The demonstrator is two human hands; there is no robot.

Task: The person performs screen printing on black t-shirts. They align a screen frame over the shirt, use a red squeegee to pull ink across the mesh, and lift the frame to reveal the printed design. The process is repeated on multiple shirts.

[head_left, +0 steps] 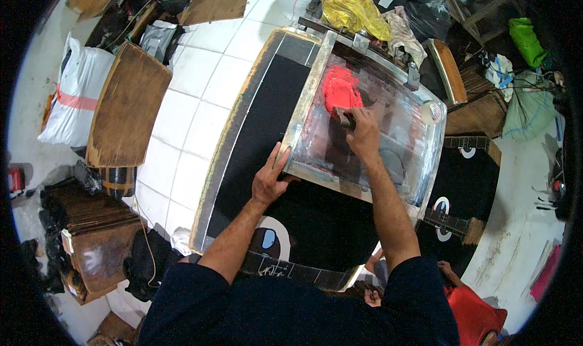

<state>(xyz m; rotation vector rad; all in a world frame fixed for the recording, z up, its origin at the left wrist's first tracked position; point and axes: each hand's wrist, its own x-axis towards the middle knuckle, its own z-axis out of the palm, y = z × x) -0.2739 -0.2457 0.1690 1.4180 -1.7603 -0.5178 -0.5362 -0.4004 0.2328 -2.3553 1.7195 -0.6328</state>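
Note:
A screen printing frame [311, 94] lies tilted across a board covered in black fabric [267, 115]. My left hand [271, 179] grips the frame's near left corner, fingers along its outer edge and thumb at its near side. My right hand [364, 134] is closed on a small dark squeegee [344, 119], its edge at a thick patch of red ink [341, 86] on the mesh. Smears of ink cloud the rest of the mesh. A roll of tape [431, 113] sits at the frame's right side. Below the frame, a printed cartoon eye [271, 239] shows on the fabric.
Another fabric-covered board [467, 188] with printed eyes stands to the right. Yellow cloth [357, 13] and rags lie beyond the frame. Brown boards [127, 106] and a white sack [76, 94] line the left. Near my right elbow is another person in a red garment [473, 312].

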